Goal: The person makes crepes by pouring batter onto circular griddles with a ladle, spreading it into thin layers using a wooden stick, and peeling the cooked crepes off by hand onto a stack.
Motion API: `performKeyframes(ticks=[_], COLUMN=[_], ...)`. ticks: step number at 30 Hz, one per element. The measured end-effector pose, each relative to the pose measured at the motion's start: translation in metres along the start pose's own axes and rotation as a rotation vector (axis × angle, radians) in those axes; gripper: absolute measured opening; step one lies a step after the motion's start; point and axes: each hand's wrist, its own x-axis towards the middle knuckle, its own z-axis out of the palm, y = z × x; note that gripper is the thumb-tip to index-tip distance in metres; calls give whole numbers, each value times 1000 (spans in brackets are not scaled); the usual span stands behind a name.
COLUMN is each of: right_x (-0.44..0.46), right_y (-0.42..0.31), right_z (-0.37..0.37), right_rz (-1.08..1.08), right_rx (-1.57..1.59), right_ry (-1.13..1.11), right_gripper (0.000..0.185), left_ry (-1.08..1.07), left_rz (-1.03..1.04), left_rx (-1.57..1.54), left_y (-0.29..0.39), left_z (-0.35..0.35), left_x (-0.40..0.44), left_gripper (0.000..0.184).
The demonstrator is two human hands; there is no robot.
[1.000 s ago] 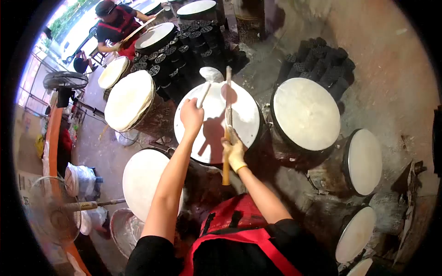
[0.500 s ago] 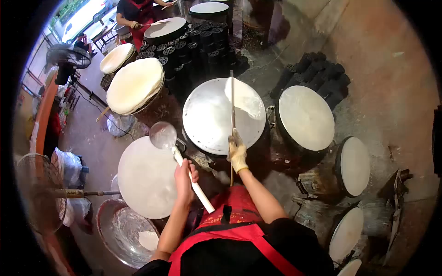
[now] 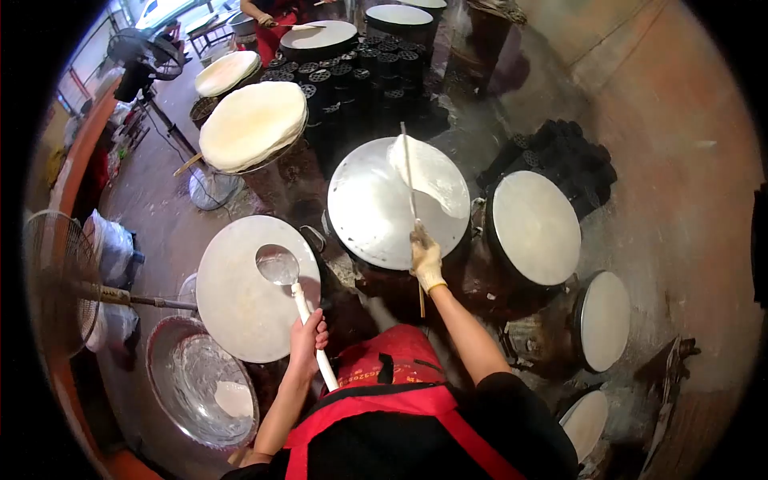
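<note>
Griddle [image 3: 364, 210] bears batter [image 3: 442, 182]; pouring seems done: our left hand [image 3: 306, 342] has swung the gripped ladle [image 3: 298, 295] clear; right hand [image 3: 426, 254] clasps stick [image 3: 410, 173].

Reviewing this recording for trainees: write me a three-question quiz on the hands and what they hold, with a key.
1. Which hand wears a glove and holds the thin stick?
2. True or false: the left hand grips a ladle.
3. The white patch on the middle round plate covers: (a) all of it; (b) part of it; (c) none of it.

Key: 1. The right hand. 2. True. 3. b.
</note>
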Motion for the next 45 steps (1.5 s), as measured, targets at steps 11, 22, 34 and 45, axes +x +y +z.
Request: performKeyframes(ticks=[11, 22, 34, 45], right_x=[50, 69, 158, 197], right_y=[-12, -96, -57, -88], right_z=[-109, -140, -150, -143], right_rz=[113, -125, -167, 99], right_rx=[249, -509, -432, -384], right_ry=[-219, -977, -1096, -1216], right_gripper=[34, 43, 35, 38], left_ry=[209, 444, 671, 771], left_rz=[122, 248, 252, 216], left_rx=[-93, -162, -134, -154], left_y=[-55, -125, -141, -143], left_z=[45, 85, 89, 112], left_x=[1, -26, -55, -79], left_gripper=[11, 8, 10, 8])
